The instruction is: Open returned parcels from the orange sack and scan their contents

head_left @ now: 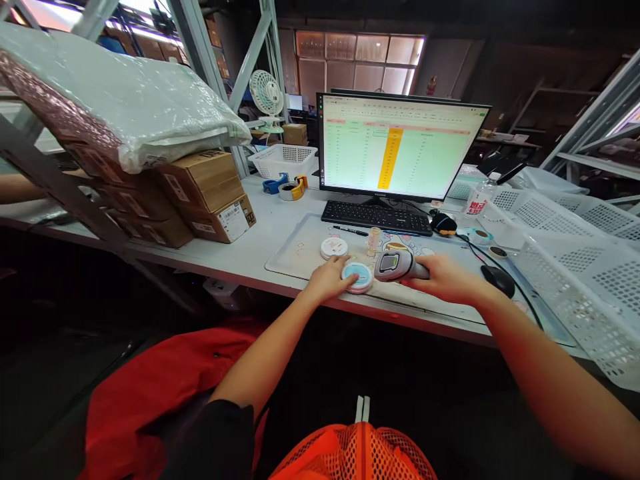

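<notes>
My left hand (331,279) rests on the desk with its fingers curled around the edge of a small round tin with a light-blue lid (358,275). My right hand (447,278) is wrapped round the handle of a grey barcode scanner (395,265), whose head points left at the tin. A second round tin with a white lid (333,248) lies just behind the left hand. A small clear vial (373,240) stands beside it. All sit on a pale desk mat (295,250).
A monitor (397,147) showing a spreadsheet and a black keyboard (376,217) stand behind. A mouse (498,280) and white perforated baskets (575,280) lie right. Cardboard boxes (210,197) under a plastic-wrapped bundle (120,107) fill the left. An orange mesh basket (355,453) sits below.
</notes>
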A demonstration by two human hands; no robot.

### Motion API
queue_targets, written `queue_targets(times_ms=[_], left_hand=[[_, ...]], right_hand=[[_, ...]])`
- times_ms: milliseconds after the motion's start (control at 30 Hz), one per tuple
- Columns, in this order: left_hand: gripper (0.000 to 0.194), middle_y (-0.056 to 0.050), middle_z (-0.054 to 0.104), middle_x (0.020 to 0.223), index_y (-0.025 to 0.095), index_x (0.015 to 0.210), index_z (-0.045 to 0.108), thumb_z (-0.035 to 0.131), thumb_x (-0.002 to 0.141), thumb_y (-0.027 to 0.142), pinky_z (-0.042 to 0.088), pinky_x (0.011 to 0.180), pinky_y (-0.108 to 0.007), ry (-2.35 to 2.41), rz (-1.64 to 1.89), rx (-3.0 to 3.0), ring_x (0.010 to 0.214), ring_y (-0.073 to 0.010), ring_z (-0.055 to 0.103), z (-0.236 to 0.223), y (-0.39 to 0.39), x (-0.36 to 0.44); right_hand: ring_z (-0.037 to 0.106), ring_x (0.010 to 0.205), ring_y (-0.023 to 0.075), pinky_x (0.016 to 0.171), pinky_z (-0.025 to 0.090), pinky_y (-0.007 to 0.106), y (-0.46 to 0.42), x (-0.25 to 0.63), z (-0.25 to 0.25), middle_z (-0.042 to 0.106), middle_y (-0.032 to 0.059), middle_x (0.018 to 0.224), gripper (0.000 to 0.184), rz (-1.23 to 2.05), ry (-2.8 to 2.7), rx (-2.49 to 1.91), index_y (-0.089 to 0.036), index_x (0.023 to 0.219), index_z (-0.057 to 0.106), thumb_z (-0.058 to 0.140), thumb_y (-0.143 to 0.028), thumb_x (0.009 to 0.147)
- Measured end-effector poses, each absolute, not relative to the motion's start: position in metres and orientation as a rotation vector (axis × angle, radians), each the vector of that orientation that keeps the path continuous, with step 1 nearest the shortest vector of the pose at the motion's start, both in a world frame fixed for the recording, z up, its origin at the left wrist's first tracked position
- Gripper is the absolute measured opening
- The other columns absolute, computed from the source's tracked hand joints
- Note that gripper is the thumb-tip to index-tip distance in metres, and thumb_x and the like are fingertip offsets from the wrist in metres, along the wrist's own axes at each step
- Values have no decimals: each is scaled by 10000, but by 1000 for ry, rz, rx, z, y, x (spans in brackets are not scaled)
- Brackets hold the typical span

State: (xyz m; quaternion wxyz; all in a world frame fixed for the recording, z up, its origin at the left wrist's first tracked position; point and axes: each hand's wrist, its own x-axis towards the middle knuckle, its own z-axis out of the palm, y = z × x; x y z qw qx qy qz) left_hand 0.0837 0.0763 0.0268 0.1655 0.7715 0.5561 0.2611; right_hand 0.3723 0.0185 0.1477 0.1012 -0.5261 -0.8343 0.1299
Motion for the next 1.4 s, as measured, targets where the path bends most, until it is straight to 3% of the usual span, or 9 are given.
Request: queue_targets(times_ms=[100, 200, 567, 733, 900, 1000, 1133, 1267, 1400], left_hand=[[498, -133, 624, 1476, 221, 1419, 662, 621, 1005, 495, 532, 1099, -458, 1801, 858, 2177, 1277, -349, 659, 34, 95, 70], [465, -119, 573, 1545, 236, 1367, 692, 747, 936, 402, 492, 1162, -476, 1760, 942, 2269, 1353, -353, 598, 28, 118, 55], [262, -104, 637, 1490, 209, 1163, 755, 718, 976, 389, 489, 1180, -454, 1622, 972, 2361, 1368, -307, 578, -2, 135, 46], [267, -100, 639, 1481, 212, 1178, 744, 709, 974, 382, 479, 1190, -487, 1614, 964, 2385, 1359, -324, 569, -2, 134, 43], [349, -147, 560, 1560, 175, 1275, 686, 680, 963, 331, 334, 1285, -569, 1590, 1063, 2397, 1509, -374, 393, 17, 130, 59], [468, -130, 578, 1553, 169, 1435, 591, 631, 986, 293, 328, 1299, -476, 1427, 1013, 2444, 1491, -291, 451, 39, 144, 88], [646, -134, 608, 1536, 161, 1537, 507, 710, 939, 296, 450, 1198, -409, 1343, 834, 2447, 1426, -284, 554, 58, 175, 135], [408, -122, 738, 1245, 156, 1305, 667, 729, 942, 332, 563, 966, -355, 1375, 676, 2456, 1135, -282, 712, 59, 186, 168], [352, -159, 605, 1375, 193, 1276, 675, 709, 961, 347, 538, 970, -393, 1434, 660, 2545, 1181, -329, 681, 59, 176, 177]], right_hand=[[674, 802, 231, 685, 443, 310, 35, 369, 153, 768, 28, 890, 234, 344, -2439, -1589, -228, 976, 757, 692, -434, 888], [680, 824, 230, 681, 449, 299, 56, 353, 162, 763, 27, 902, 213, 350, -2412, -1643, -222, 973, 759, 714, -415, 895], [630, 562, 180, 516, 480, 296, 128, 268, 161, 715, 88, 788, 258, 515, -2463, -1841, -144, 939, 688, 713, -401, 954], [667, 680, 197, 606, 479, 294, 120, 282, 164, 731, 85, 845, 256, 423, -2436, -1817, -163, 919, 713, 710, -418, 944], [660, 763, 215, 645, 432, 304, 84, 344, 169, 741, 58, 871, 268, 291, -2370, -1750, -192, 889, 735, 686, -454, 916], [636, 737, 214, 635, 409, 310, 65, 379, 162, 731, 51, 837, 286, 232, -2295, -1745, -200, 905, 742, 653, -472, 909], [646, 779, 232, 672, 410, 319, 55, 401, 147, 745, 63, 883, 300, 127, -2176, -1755, -195, 979, 747, 639, -461, 894], [668, 843, 255, 712, 417, 327, 52, 410, 142, 758, 77, 915, 323, 80, -2139, -1738, -194, 984, 733, 630, -488, 903], [658, 824, 253, 684, 397, 322, 47, 417, 145, 754, 73, 897, 300, 51, -2147, -1752, -207, 959, 715, 634, -493, 913]])
